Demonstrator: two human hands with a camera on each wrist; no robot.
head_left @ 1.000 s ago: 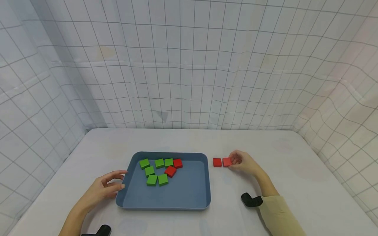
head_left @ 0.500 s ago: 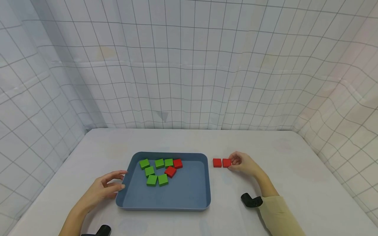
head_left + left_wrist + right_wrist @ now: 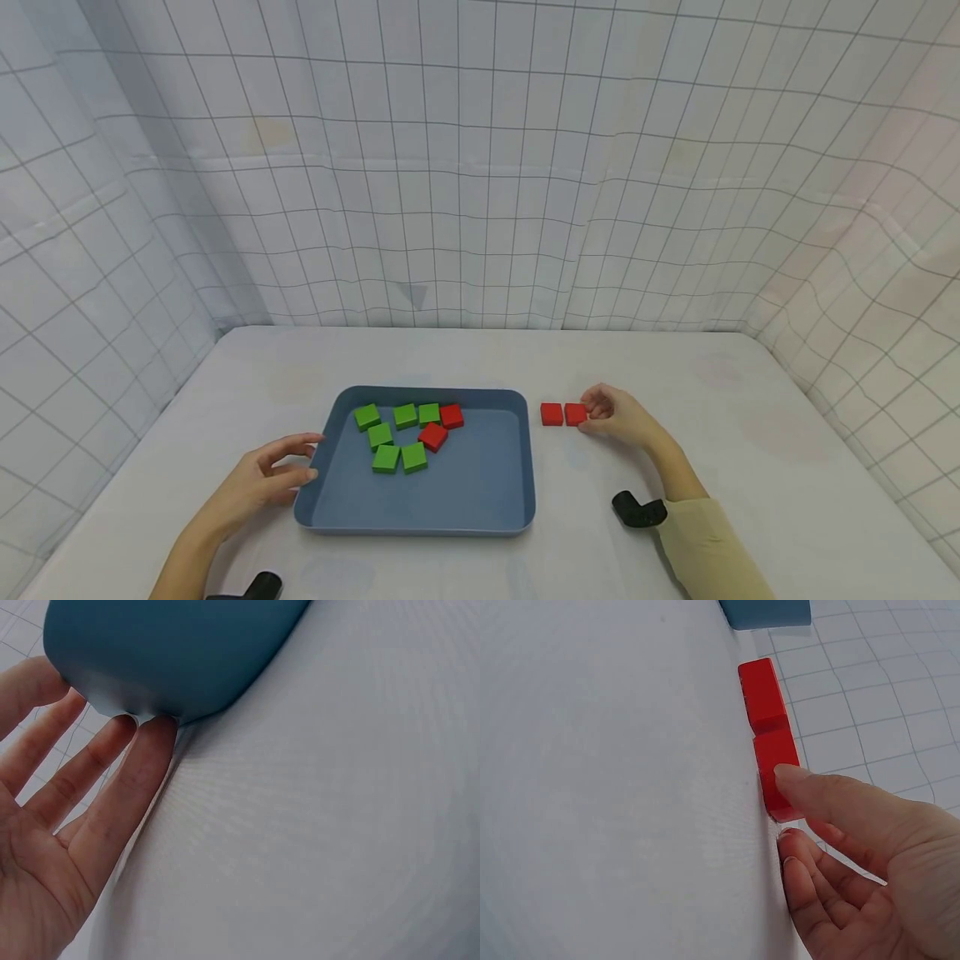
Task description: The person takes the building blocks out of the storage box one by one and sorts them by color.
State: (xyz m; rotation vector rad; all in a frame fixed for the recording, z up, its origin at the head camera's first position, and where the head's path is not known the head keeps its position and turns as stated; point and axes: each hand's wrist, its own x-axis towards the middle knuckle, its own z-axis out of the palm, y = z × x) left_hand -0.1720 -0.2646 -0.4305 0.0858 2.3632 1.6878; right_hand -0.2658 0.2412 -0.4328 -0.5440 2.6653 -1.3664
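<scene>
My right hand pinches a red block on the table, right of the tray. In the right wrist view the thumb lies on the near face of that block; the index finger is mostly hidden behind it. A second red block sits close beside it on the left. At the blue-grey tray, my left hand rests its fingertips against the left wall, fingers extended and apart. Inside the tray lie several green blocks and two red blocks.
A white cloth covers the table. Grid-patterned white curtains enclose the back and sides. Black wrist-worn devices sit at both wrists. The tray's right wall stands just left of the two red blocks on the table.
The right hand and its red block have shifted very slightly downward in the head view since a second ago. The left hand and the tray have not moved.
</scene>
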